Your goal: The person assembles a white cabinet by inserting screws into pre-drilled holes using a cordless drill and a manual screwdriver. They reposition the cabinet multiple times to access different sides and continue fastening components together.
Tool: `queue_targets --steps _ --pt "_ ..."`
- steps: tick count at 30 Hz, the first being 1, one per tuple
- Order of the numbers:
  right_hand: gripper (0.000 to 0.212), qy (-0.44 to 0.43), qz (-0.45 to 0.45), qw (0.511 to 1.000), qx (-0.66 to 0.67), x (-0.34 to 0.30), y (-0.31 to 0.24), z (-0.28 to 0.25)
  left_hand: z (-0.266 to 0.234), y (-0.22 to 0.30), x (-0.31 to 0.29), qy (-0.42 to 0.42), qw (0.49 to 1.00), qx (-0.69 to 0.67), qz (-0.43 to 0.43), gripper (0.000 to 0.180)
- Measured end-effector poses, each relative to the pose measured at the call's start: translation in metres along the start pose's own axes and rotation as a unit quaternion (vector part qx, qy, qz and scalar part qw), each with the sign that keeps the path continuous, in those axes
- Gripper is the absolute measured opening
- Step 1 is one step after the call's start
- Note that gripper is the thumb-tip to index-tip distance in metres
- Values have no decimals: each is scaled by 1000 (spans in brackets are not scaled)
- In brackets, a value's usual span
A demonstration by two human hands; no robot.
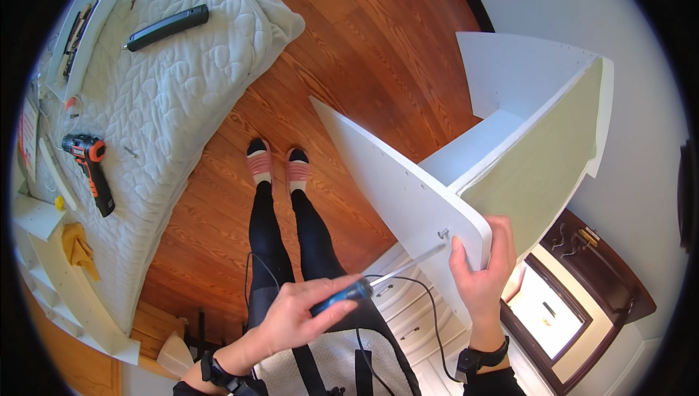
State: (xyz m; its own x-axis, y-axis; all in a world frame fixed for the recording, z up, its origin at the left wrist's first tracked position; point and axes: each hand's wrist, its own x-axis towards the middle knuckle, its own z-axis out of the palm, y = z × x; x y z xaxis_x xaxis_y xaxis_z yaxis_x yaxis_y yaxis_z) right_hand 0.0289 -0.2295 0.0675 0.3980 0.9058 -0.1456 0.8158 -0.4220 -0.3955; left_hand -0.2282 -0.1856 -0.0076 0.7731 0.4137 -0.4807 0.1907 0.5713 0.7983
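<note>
My left hand [297,314] is closed around the blue handle of a screwdriver [349,294]. Its metal shaft slants up to the right, with the tip close beside a screw [443,233] that sticks out of a white panel [393,177]. Whether tip and screw touch, I cannot tell. My right hand [486,265] grips the panel's rounded near corner, thumb on the face toward me and fingers over the edge. The panel belongs to a partly assembled white cabinet [473,144] with a pale greenish board [535,163] along one side.
A quilted mattress [196,79] on the left bears a cordless drill [91,170], a long dark tool [167,27], a narrow white tray [54,75] and a yellow cloth [79,249]. A cable hangs across my lap. A wall [641,112] stands behind the cabinet; my feet are on wood flooring [349,39].
</note>
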Motion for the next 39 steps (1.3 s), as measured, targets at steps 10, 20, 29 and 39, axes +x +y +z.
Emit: queue_targets --steps 10,20,29,39 --pt "24 -23 21 999 2 1 -2 -2 8 -9 -8 24 999 -46 -15 37" --pt "25 -40 -9 999 2 1 1 -4 -3 -10 0 -23 984 -145 -103 37" --pt "31 -104 -91 990 11 8 14 -13 -14 -1 12 -264 548 -719 -337 55" --pt "26 -99 -83 992 6 9 12 -12 4 30 13 -13 937 335 96 64"
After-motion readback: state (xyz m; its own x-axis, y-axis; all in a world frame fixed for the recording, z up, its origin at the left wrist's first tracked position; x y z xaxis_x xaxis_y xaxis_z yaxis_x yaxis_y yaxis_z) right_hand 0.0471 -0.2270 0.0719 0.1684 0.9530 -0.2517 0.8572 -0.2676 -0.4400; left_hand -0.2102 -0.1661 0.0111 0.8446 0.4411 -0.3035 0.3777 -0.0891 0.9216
